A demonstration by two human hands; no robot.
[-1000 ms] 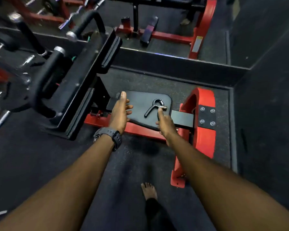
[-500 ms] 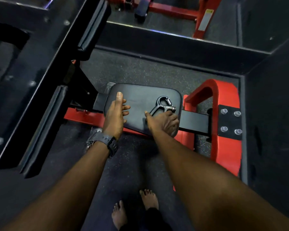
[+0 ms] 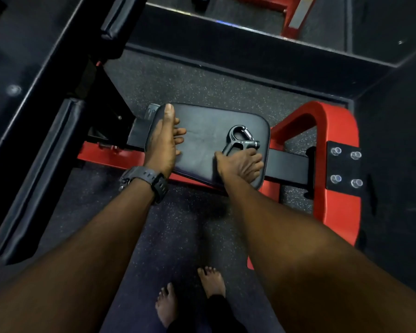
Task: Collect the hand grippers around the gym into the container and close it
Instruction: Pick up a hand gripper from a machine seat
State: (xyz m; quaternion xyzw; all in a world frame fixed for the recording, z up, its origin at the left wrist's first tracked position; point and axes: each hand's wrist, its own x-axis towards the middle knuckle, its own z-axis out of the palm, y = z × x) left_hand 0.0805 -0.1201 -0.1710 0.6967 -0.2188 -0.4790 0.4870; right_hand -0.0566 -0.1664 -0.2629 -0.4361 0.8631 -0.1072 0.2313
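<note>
A: Head view is used. What could go wrong from here?

B: The hand gripper lies on the black seat pad, toward the pad's right end, with its handles covered by the curled fingers of the right hand. Only the handle ends appear to be held, so the sprung tool could be levered loose and dropped off the pad's right edge onto the red frame. The left hand is laid flat, fingers straight, on the pad's left end and holds nothing. No container is seen near the pad.

A: Can any writing be read?

B: A faint mark is seen on the hand gripper's body, but it cannot be read. A pale label far beyond the pad is blurred.
</note>
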